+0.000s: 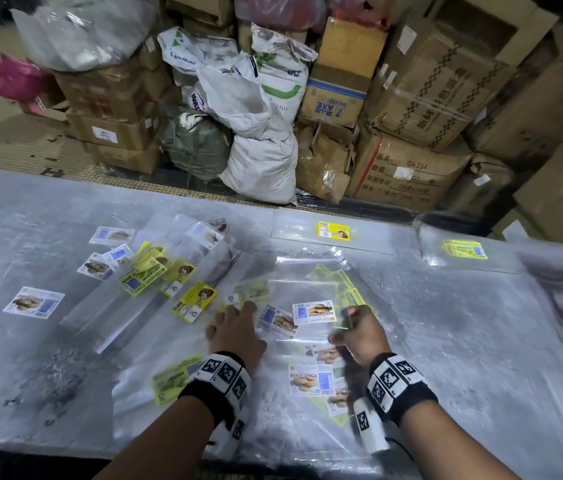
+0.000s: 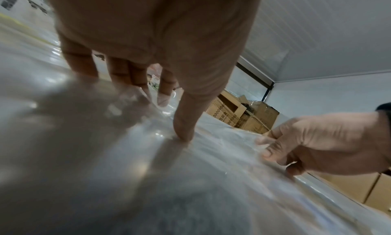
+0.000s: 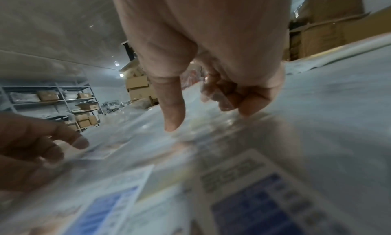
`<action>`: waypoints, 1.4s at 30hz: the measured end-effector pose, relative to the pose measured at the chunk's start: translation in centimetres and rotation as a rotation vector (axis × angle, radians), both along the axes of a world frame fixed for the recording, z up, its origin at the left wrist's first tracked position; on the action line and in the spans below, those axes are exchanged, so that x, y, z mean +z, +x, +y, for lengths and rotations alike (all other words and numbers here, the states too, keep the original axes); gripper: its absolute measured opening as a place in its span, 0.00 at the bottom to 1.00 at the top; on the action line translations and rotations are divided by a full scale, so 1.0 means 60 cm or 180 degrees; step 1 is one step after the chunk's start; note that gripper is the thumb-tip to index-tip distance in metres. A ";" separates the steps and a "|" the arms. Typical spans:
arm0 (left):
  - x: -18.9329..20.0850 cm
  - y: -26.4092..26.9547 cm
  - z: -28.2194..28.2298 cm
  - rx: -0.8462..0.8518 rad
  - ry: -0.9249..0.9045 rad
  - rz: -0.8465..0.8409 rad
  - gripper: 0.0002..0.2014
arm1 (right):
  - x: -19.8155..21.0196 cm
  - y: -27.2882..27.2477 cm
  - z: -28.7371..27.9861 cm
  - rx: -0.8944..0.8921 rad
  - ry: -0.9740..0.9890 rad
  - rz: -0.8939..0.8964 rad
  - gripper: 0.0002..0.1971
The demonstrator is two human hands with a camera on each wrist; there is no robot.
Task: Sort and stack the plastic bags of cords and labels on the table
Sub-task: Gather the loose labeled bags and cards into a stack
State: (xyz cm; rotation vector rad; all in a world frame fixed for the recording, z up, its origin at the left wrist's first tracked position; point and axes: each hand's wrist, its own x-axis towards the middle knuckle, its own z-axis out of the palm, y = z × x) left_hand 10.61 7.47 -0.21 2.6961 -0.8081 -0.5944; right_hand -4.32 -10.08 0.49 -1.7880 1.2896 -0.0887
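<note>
A loose stack of clear plastic bags (image 1: 307,271) with white "BISKUT LENGA" labels (image 1: 313,311) lies in front of me on the table. My left hand (image 1: 235,317) presses flat on the stack's left side, fingers straight (image 2: 184,135). My right hand (image 1: 349,323) is at the stack's right side with its fingers curled (image 3: 243,103) round a fold of clear bag film, the thumb (image 3: 173,121) pointing down. Bags with yellow labels (image 1: 197,299) lie scattered to the left.
The table (image 1: 31,375) is covered in plastic sheeting. Single bags with yellow labels (image 1: 333,230) (image 1: 465,249) lie along the far edge, white-label bags (image 1: 34,303) at the left. Cardboard boxes (image 1: 411,174) and sacks (image 1: 262,161) are piled behind the table.
</note>
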 end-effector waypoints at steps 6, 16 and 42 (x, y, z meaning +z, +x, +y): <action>0.025 0.002 -0.018 0.0466 -0.1728 0.1074 0.05 | 0.014 -0.006 -0.007 0.0027 0.0956 -0.0779 0.32; 0.047 -0.039 -0.031 0.1175 -0.3314 0.2912 0.18 | 0.007 -0.021 -0.004 -0.0154 0.1639 -0.1461 0.43; -0.021 -0.053 -0.063 0.0711 -0.0795 0.0166 0.46 | -0.041 -0.150 -0.093 -0.0752 0.1240 -0.1545 0.11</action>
